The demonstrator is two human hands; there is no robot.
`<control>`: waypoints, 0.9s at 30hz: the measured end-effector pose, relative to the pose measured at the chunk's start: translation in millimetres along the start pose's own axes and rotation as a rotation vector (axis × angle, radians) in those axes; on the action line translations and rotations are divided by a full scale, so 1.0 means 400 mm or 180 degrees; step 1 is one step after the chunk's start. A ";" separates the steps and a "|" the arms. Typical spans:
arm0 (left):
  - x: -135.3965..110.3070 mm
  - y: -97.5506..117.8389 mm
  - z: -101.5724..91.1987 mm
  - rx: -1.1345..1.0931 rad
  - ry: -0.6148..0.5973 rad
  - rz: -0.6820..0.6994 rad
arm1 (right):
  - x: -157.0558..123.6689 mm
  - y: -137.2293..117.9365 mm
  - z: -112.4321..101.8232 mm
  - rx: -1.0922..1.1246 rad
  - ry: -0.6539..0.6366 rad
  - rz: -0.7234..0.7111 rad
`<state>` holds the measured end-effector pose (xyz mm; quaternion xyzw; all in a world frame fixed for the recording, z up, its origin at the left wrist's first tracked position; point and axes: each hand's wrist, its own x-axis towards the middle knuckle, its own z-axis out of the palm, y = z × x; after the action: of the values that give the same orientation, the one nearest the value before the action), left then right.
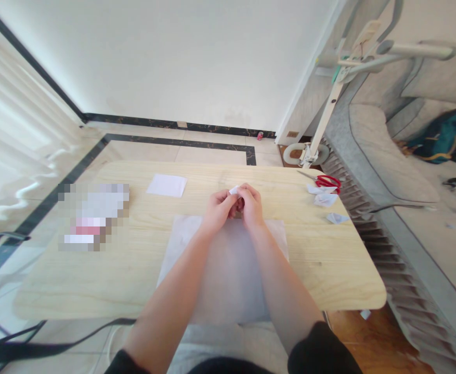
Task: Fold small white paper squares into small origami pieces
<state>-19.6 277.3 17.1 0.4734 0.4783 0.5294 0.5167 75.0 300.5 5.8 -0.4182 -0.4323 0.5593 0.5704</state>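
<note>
Both hands meet over the middle of a pale wooden table, pinching a small piece of folded white paper (234, 190) between them. My left hand (219, 209) is closed on the paper from the left, and my right hand (251, 203) is closed on it from the right. Most of the paper is hidden by my fingers; only a white tip shows on top. Under my wrists and forearms lies a large whitish sheet (228, 270). Beyond my left hand, a stack or sheet of white paper (167, 185) rests flat on the table.
Red-handled scissors (328, 182) lie at the table's far right, beside folded white paper pieces (325, 197) and another folded piece (337, 218). A blurred-out object (99, 213) stands on the left. A grey sofa (407, 156) and a white exercise machine (325, 119) are to the right.
</note>
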 end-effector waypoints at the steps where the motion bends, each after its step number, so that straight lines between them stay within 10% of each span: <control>1: 0.002 -0.001 -0.002 0.0003 0.0001 -0.0012 | 0.000 0.002 0.000 -0.0032 -0.0013 -0.0012; 27: 0.013 -0.016 -0.009 -0.0592 0.0168 -0.0311 | 0.010 -0.007 0.007 -0.0465 -0.0087 -0.0095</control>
<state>-22.7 282.3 10.5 0.3853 0.4630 0.5579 0.5708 73.0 304.3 9.4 -0.4446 -0.4859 0.5234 0.5406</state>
